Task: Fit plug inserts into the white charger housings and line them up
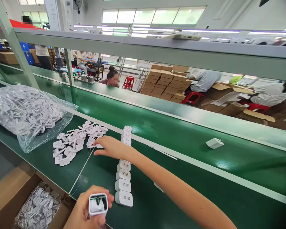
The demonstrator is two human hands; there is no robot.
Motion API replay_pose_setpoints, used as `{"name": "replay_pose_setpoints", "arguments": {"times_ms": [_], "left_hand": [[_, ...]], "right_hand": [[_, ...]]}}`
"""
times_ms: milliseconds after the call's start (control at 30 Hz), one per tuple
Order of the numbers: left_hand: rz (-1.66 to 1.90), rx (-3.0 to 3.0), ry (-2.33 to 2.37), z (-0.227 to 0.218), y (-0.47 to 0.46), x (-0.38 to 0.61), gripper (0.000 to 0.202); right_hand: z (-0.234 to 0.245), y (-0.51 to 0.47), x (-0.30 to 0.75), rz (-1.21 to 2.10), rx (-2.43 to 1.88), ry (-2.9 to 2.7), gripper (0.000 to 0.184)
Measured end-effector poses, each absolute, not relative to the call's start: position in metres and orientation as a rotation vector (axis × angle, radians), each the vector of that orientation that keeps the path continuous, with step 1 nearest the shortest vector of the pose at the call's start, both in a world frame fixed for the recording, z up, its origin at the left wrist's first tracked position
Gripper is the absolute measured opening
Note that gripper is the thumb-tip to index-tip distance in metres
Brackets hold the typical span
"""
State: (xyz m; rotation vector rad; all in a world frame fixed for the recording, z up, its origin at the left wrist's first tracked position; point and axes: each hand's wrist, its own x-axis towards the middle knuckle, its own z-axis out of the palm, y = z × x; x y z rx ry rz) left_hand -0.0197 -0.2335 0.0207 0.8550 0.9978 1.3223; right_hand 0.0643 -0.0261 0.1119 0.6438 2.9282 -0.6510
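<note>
Green bench [157,203]: left hand [85,211] gripping charger shell [98,204], right hand [111,148] spread over plug parts [76,143].

So the shell [98,204] is a small white plastic charger housing, rounded corners, open end facing the camera so you can see dark guts and a white bit inside. It sits at about 6 o'clock, low in the frame, held off the bench. The caps [75,142] are little flat white plates with metal prongs, scattered loose on the green bench at roughly 10 o'clock from the shell, some face up, some flipped, a few overlapping. The ones at the right edge of the pile lie just beside a row of finished chargers.
</note>
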Motion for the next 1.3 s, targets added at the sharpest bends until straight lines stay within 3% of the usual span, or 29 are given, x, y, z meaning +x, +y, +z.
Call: {"name": "replay_pose_setpoints", "arguments": {"times_ms": [167,333,433,567,733,933,1067,1167,1300], "left_hand": [[1.394,0.939,1.189,0.035,-0.222,-0.025,0.049],[1.425,0.907,1.282,0.037,-0.224,-0.023,0.052],[1.442,0.854,1.245,0.041,-0.224,-0.016,0.058],[1.422,0.863,1.19,0.049,-0.222,0.001,0.071],[1.406,0.894,1.182,0.057,-0.225,0.024,0.074],[1.414,0.972,1.154,0.067,-0.229,0.046,0.064],[1.417,1.07,1.154,0.064,-0.233,0.058,0.052],[1.44,1.046,1.107,0.056,-0.237,0.073,0.046],[1.408,0.914,0.931,0.044,-0.241,0.102,0.041]], "right_hand": [[0.056,-0.016,0.044,-0.491,0.845,2.878,0.022],[0.078,-0.04,0.071,-0.719,0.771,2.991,0.02],[0.114,-0.065,0.102,-1.102,0.702,3.13,0.018],[0.13,-0.112,0.14,-1.976,0.743,3.096,0.018],[0.112,-0.153,0.164,-2.273,1.078,3.058,0.014],[0.107,-0.174,0.185,-2.059,1.137,3.379,0.018],[0.103,-0.186,0.199,-1.66,1.067,3.691,0.016],[0.085,-0.199,0.204,-1.229,1.111,3.886,0.03],[0.053,-0.212,0.2,-0.635,1.493,4.057,0.058]]}}
